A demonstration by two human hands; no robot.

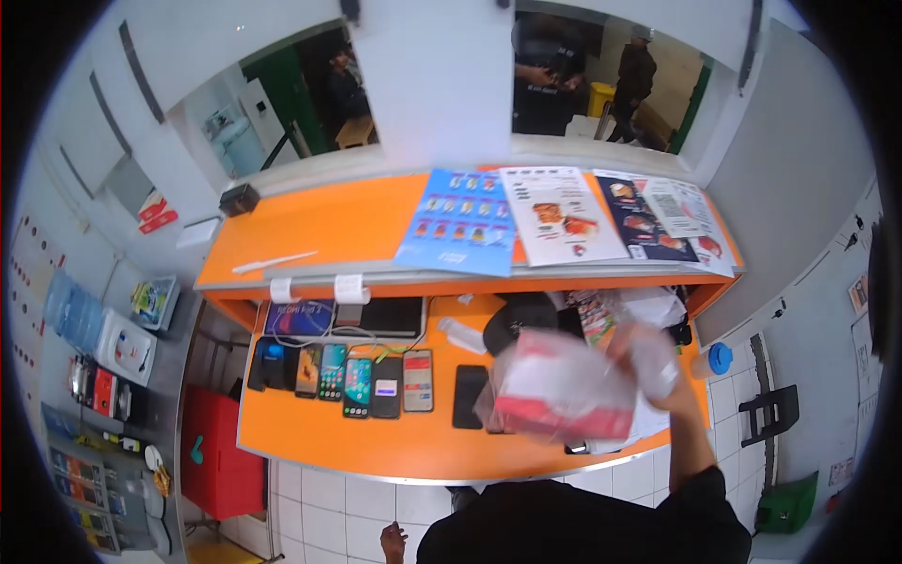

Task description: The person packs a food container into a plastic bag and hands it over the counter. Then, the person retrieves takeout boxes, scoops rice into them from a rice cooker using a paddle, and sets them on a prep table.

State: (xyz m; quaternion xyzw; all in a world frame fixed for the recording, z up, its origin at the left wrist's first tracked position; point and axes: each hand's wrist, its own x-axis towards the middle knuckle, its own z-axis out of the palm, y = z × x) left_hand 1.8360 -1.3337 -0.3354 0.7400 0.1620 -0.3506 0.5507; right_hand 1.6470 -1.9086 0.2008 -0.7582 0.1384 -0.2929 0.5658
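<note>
My right hand point(646, 362) is raised over the right side of the orange counter and grips a clear plastic bag point(564, 362). Inside the bag is a red and white box point(564, 414); motion blurs both. Low at the bottom edge hangs my left hand point(395, 542), small in view, its fingers loosely apart with nothing seen in them. Below the bag, a dark phone point(470, 397) lies on the counter. Several more phones lie in a row to the left, among them one with a lit screen point(418, 381). Part of the counter behind the bag is hidden.
An orange upper shelf point(319, 230) carries menu sheets point(564, 216). A blue-capped bottle point(719, 360) stands at the right end. At left are a red box-like container point(221, 451) and a water dispenser point(127, 346). People point(634, 80) stand beyond the windows.
</note>
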